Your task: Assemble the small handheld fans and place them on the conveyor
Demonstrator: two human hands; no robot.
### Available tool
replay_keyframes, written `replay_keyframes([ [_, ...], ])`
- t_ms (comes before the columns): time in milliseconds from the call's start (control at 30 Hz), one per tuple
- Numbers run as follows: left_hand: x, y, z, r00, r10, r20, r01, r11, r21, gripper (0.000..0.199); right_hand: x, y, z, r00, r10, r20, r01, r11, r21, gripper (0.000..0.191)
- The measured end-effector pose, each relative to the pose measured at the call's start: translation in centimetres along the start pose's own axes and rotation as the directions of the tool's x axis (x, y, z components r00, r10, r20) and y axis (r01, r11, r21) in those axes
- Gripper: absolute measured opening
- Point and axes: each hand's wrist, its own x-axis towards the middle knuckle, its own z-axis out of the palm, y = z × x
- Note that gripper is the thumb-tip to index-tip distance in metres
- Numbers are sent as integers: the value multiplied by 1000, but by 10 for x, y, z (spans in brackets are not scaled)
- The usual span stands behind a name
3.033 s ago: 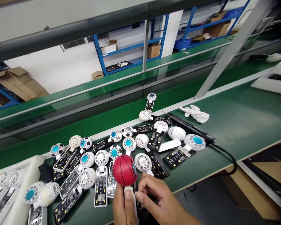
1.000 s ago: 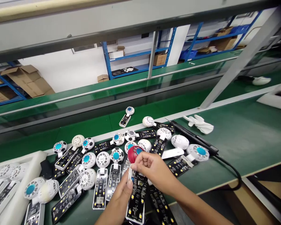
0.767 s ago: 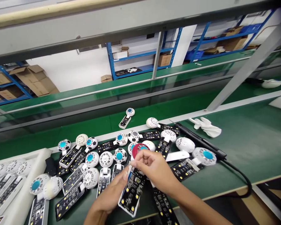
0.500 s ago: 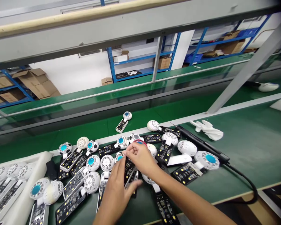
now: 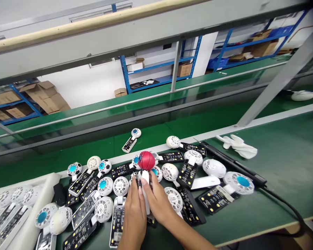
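A device with a red ball-shaped head [image 5: 146,160] and a white casing [image 5: 145,177] is held upright between both hands at the lower middle. My left hand [image 5: 135,211] is closed round its left side, and my right hand [image 5: 158,201] presses the white casing from the right. Around them lie several devices with round white heads and black circuit boards, such as a blue-centred one [image 5: 105,185] on the left and a white-headed one [image 5: 173,198] beside my right wrist.
A white foam tray [image 5: 45,198] with devices stands at the left. A black soldering-iron-like tool [image 5: 232,165] with a cable and a white glove-like item [image 5: 238,147] lie right. One device [image 5: 129,144] sits on the green conveyor [image 5: 99,146].
The held device has been turned, so its red ball and white casing now show instead of its circuit board. My right hand has moved down to its side. The view has shifted slightly.
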Motion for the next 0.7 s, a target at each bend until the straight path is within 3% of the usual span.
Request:
replay_keyframes([
  [67,-3,11,-5,1000,-20,15,21,999,-49,49,-2,-8,0,996,55,72,-64,990,127,35],
  [167,-2,23,-15,999,-15,-36,11,994,-111,47,1,-25,-8,994,-34,107,15,985,173,28],
  [300,5,27,-23,996,-12,-84,-2,987,-163,47,8,-35,-18,980,-108,167,102,994,42,26],
  [700,12,27,-18,998,-63,-21,57,977,-205,49,24,-34,-19,979,-34,202,62,989,-136,16],
])
